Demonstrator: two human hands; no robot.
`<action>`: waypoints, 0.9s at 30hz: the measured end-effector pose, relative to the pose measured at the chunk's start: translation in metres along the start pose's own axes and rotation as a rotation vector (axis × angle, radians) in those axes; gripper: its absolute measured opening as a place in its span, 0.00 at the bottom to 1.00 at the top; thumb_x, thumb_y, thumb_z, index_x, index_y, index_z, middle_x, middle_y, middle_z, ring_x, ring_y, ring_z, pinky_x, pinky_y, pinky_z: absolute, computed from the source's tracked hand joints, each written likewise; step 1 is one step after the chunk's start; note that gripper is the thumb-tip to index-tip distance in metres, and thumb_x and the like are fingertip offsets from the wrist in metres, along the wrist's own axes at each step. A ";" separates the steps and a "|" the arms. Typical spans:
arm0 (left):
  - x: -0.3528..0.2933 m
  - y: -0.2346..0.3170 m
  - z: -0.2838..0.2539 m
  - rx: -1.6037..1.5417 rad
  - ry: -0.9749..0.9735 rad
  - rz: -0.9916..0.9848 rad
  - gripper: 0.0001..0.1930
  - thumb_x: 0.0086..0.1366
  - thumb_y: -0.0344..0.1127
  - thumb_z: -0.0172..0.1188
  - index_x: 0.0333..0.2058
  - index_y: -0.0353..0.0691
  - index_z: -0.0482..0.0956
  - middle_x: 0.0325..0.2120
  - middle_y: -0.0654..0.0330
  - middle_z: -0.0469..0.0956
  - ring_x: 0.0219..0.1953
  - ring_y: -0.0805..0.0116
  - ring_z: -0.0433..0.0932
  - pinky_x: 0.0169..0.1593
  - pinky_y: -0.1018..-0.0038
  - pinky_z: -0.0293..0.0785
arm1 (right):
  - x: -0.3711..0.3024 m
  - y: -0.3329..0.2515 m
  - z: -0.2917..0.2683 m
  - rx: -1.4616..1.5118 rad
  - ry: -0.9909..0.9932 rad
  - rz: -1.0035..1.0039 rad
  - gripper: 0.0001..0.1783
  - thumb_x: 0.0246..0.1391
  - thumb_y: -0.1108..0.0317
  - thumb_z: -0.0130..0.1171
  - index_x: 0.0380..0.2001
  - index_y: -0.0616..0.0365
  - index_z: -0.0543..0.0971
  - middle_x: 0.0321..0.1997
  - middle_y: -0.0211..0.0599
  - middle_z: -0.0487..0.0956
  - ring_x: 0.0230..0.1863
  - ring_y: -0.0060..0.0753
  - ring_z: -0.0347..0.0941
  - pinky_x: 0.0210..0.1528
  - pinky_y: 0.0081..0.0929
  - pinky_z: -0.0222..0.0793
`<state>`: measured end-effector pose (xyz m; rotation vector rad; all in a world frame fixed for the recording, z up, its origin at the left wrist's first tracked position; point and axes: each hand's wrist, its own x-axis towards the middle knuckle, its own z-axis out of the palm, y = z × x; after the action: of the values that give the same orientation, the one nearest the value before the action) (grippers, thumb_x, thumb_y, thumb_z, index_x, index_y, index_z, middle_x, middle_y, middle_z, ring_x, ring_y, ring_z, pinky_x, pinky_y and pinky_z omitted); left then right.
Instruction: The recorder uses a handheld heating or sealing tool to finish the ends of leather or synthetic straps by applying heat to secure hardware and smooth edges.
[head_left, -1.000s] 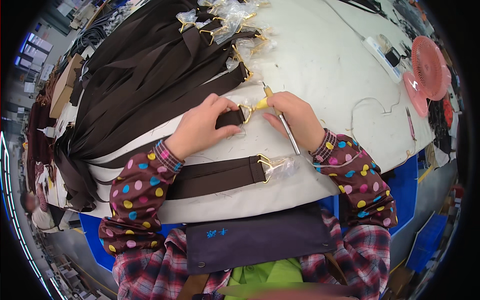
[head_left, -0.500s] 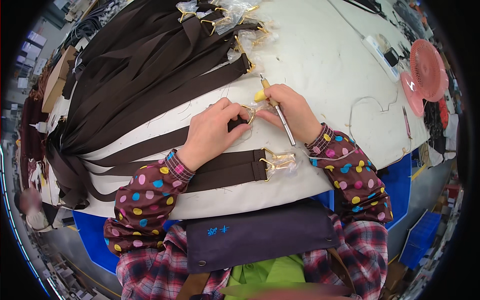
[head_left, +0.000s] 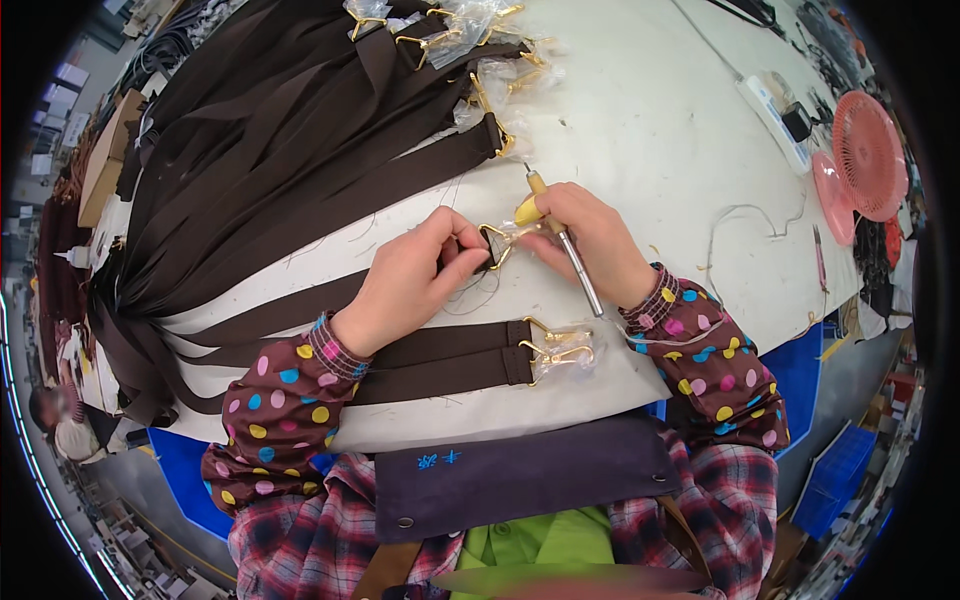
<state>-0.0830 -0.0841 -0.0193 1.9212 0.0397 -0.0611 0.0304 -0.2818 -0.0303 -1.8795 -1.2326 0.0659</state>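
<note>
My left hand [head_left: 408, 278] is closed in a pinch on the end of a dark brown webbing strap [head_left: 300, 303]. A gold snap hook [head_left: 497, 243], partly in clear plastic wrap, sticks out of that end toward my right hand. My right hand [head_left: 598, 240] is wrapped round a corded pen-shaped tool [head_left: 578, 268] with a yellow grip and metal barrel. The tool's thin tip points up and away from me, apart from the strap. My right fingertips are close to the wrapped hook; whether they touch it I cannot tell. Loose dark threads lie below the strap end.
Nearer me lie two strap ends with gold hooks [head_left: 560, 352]. A large heap of brown straps [head_left: 270, 130] covers the table's left. To the right are a white power strip [head_left: 775, 120], a pink fan [head_left: 868, 155] and a thin cord. Blue bins [head_left: 790, 390] stand below the table edge.
My left hand has drawn back slightly left, and more of the gold hook shows. My right hand has moved a little right and nearer me, still with the pen-shaped tool.
</note>
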 end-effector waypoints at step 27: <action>0.000 0.011 0.011 0.578 0.122 0.236 0.12 0.53 0.38 0.67 0.36 0.45 0.77 0.27 0.67 0.73 0.25 0.73 0.72 0.30 0.78 0.69 | 0.006 -0.004 0.006 -0.055 0.067 -0.025 0.10 0.41 0.79 0.57 0.30 0.55 0.74 0.27 0.28 0.74 0.34 0.32 0.70 0.30 0.25 0.67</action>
<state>-0.0821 -0.0984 -0.0124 2.4909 -0.1375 0.2265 0.0276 -0.2730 -0.0286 -1.8975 -1.2233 -0.0448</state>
